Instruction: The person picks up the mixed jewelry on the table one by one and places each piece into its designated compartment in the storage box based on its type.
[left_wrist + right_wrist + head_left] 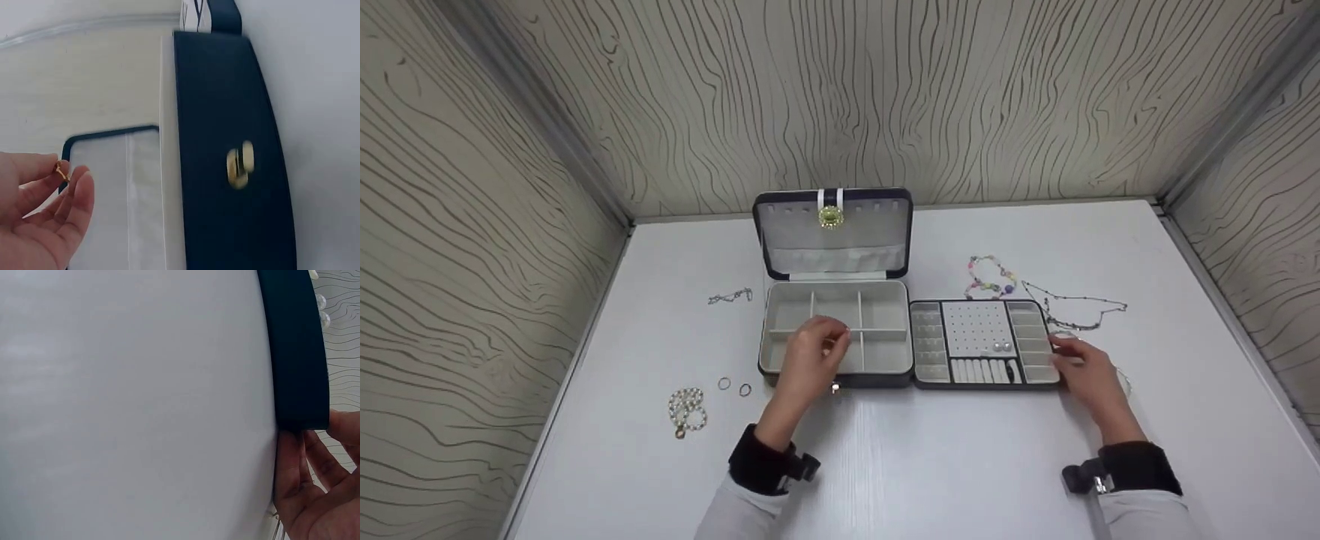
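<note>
Between thumb and fingertips, my left hand [811, 352] pinches a small gold ring [63, 171]. That hand is over the front compartments of the jewelry box [885, 352], whose lid [840, 236] stands up at the back. A gold clasp [240, 164] shows on the box's dark blue front. To the right of the box lies a jewelry tray [979, 385] with slots, a dotted panel and two pearl studs [1002, 346]. My right hand [1089, 379] holds the tray's right end, thumb at the upper rim and fingers against the side, as the right wrist view shows.
Left of the box are a silver chain [730, 296], two rings [745, 389] and a pearl bracelet [687, 409]. Behind the tray lie a colorful bead bracelet [991, 277] and a dark chain necklace [1080, 324]. A yellow-gemmed brooch [831, 217] hangs on the lid strap. Patterned walls surround the white table.
</note>
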